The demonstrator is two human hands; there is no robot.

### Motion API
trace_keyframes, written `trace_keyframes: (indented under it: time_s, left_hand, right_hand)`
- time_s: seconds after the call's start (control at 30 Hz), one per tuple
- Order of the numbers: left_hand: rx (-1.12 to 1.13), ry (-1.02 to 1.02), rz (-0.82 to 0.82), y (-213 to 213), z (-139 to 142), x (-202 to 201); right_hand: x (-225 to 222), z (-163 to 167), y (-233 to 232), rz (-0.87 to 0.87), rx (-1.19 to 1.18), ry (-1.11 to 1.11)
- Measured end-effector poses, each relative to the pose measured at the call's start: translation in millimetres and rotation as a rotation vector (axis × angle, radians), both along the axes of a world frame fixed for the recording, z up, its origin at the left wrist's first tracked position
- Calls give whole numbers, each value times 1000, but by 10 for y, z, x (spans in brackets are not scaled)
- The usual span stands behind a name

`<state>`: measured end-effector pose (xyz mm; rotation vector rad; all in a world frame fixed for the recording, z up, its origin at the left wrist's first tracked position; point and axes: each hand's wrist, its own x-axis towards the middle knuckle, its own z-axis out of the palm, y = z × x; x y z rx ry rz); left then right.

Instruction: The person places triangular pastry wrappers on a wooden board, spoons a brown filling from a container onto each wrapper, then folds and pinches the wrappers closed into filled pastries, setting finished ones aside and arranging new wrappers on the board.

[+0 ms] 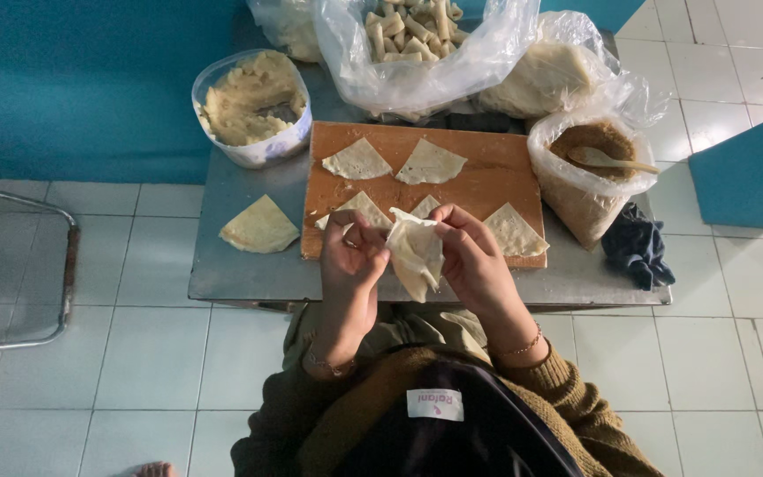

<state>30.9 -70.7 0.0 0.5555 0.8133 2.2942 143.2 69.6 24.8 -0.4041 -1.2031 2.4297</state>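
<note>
Landmark: wooden board (487,177), lying on a small metal table (249,274)
Left hand (350,256): raised over the near edge of the board, fingers curled, thumb and fingertips pinching the left edge of a folded pastry sheet (417,256)
Right hand (478,261): over the near edge of the board, fingers closed around the right side of the same sheet, supporting it from behind
Pastry sheet: held between both hands, clear of the board, folded into a cone-like shape with its point hanging down past the table edge
Grip state: both hands closed on the sheet; neither hand is open
On the board: five flat triangular wrappers (432,163), two in the far row, three in the near row partly hidden by the hands
Left of the board: one stack of triangular wrappers (259,225) on the bare table
Far left of the board: round plastic tub (253,106) of pale mashed filling
Beyond the board: clear plastic bag (421,40) of rolled pastries, next to a second bag holding pale dough
Right of the board: bag-lined container of brown crumbs (589,172) with a spoon (611,160) resting in it
Near right corner: dark cloth (637,247) on the table
</note>
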Motion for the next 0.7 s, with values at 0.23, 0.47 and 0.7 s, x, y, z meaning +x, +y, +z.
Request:
trace_keyframes:
  time_s: [0.23, 0.47, 0.7]
  left_hand:
    - [-235, 412, 101, 40, 117, 31]
    - [-213, 334, 117, -2, 22, 22]
    - [-202, 276, 389, 7, -145, 37]
  right_hand:
    - [53, 150, -148, -12, 768, -132]
    - [57, 40, -74, -56, 606, -54]
    - [30, -69, -79, -105, 103, 55]
